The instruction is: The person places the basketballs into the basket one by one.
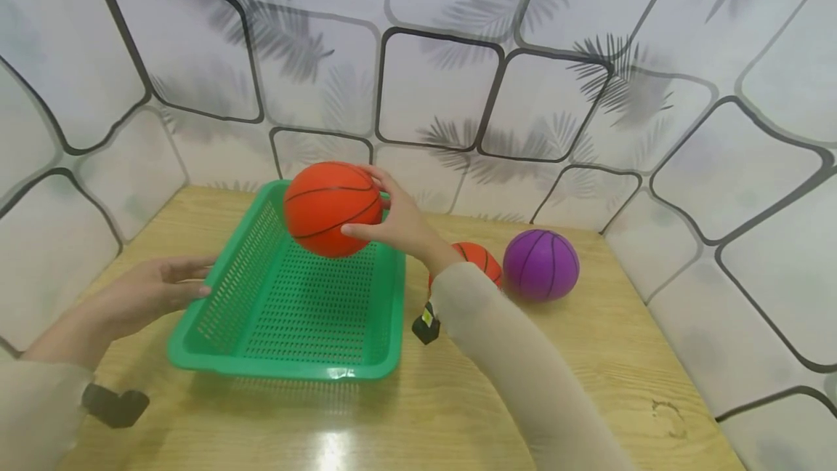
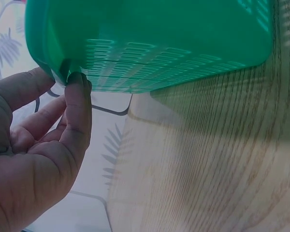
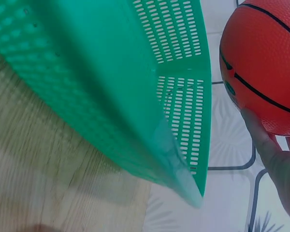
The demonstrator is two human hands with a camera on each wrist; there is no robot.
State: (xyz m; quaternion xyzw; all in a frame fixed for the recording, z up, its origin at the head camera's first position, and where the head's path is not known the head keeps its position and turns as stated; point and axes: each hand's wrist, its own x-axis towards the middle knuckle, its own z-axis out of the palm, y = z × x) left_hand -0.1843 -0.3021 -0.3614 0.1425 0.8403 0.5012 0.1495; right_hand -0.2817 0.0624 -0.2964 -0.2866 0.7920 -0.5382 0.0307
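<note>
My right hand (image 1: pixel 408 222) holds an orange-red toy basketball (image 1: pixel 333 209) above the far part of a green plastic basket (image 1: pixel 392 311). Its thumb lies across the near side of the ball, and the fingers reach round the right and back. In the right wrist view the ball (image 3: pixel 266 63) is apart from the basket wall (image 3: pixel 183 116). At the basket's left rim, my left hand (image 1: pixel 147 293) pinches the edge. The left wrist view shows its thumb and fingertips meeting at the rim (image 2: pixel 36 34), with the hand (image 2: pixel 43 145) outside the basket.
A second orange basketball (image 1: pixel 480 260), partly hidden by my right forearm, lies right of the basket. Beside it rests a purple ball (image 1: pixel 541 265). All stand on a wooden table (image 1: pixel 588 362) with patterned walls (image 1: pixel 438 86) at the back and sides.
</note>
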